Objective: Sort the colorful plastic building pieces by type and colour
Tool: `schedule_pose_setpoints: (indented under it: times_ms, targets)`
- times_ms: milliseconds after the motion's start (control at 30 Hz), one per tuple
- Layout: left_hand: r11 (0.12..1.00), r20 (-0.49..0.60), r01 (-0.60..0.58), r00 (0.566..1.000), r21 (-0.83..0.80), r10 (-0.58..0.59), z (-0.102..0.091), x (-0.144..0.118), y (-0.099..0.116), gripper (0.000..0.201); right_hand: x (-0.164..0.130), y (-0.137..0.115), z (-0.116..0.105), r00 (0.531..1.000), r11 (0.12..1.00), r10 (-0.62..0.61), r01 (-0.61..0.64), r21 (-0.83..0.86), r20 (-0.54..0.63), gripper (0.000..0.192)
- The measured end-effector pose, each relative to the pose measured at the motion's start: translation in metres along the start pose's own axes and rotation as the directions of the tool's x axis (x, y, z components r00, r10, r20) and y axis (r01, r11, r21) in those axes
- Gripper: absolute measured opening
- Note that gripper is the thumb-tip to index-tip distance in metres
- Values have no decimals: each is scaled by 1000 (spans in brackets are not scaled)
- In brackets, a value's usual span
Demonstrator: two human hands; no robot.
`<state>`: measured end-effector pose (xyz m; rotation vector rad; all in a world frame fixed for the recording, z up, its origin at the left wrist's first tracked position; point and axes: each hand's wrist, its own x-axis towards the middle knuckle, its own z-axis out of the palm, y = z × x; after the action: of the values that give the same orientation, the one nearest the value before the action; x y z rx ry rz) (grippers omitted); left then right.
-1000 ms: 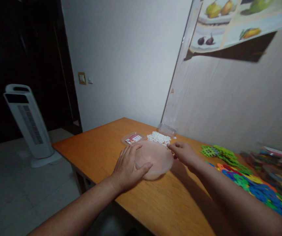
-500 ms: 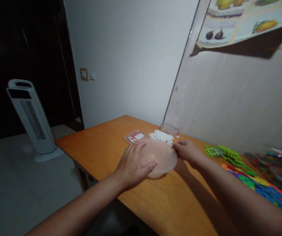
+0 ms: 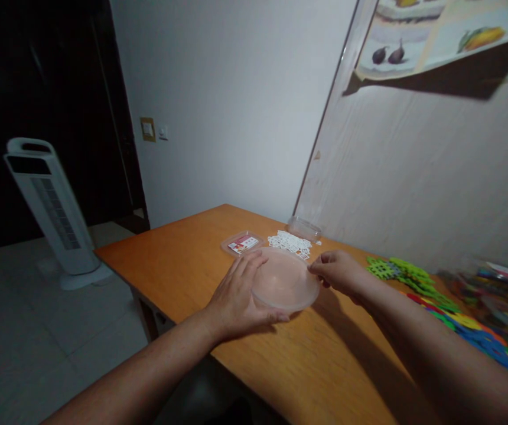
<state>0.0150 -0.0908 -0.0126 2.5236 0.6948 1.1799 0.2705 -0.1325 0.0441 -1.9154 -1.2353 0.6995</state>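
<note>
Orange wooden table (image 3: pixel 201 260) against a pale wall; white tower fan (image 3: pixel 52 212) far left. Since a half-second ago your left hand (image 3: pixel 236 298) has slid under the clear round lid's (image 3: pixel 283 283) near-left rim, fingers spread, thumb beneath. Your right hand (image 3: pixel 336 273) pinches its far-right edge. White lattice pieces (image 3: pixel 290 243) lie just beyond.

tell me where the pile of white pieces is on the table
In the head view the white pieces lie on the table's far side, just beyond the clear round lid, between the small labelled lid and a clear tub.
</note>
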Motion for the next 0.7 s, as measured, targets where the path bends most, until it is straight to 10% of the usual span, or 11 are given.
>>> schedule_pose_setpoints:
  times_ms: [400,700]
  targets:
    - [998,69,8,998,63,-12,-12,7,13,84,-20,-14,0,994,892,92,-106,439,52,17]
    - [915,-163,218,944,-338,-285,2,21,-7,55,-38,-1,6,984,735,-74,-57,676,163,23]
